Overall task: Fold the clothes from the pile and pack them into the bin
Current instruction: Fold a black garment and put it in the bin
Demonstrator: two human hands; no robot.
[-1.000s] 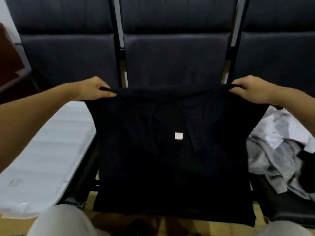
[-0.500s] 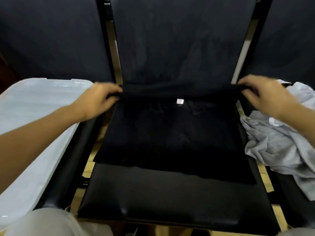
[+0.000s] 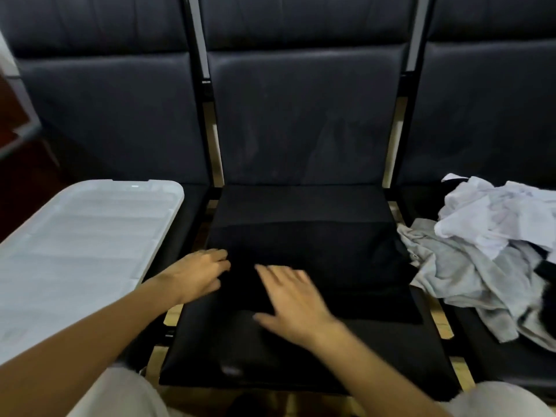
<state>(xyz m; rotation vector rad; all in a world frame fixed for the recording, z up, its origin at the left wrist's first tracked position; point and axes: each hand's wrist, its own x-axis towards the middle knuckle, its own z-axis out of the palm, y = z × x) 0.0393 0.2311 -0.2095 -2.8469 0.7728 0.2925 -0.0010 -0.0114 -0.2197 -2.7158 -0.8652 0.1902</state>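
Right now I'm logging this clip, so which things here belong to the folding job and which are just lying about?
Job:
black garment, spread on the middle seat
left hand at its left edge
right hand flat on it
clothes pile
white bin, lid on

Lying about:
seat backrests
brown furniture, far left

Light: dim, soft and even indoor light; source not visible.
Glare: small bright spot on far rim of white bin lid [image 3: 90, 236]; faint sheen on front edge of middle seat [image 3: 301, 365].
Shadows: soft, no hard edges; black garment [image 3: 316, 254] merges into the black seat, folds barely readable.
Blur: right hand [image 3: 293, 299] smeared, fingers streaked; left hand [image 3: 197, 273] slightly soft.
Focus: seat backs fairly sharp; clothes pile [image 3: 481, 251] a bit soft, white cloth near blown out.
Distortion: wide-angle; seat frames splay and bow toward the edges, forearms stretch at the bottom corners.
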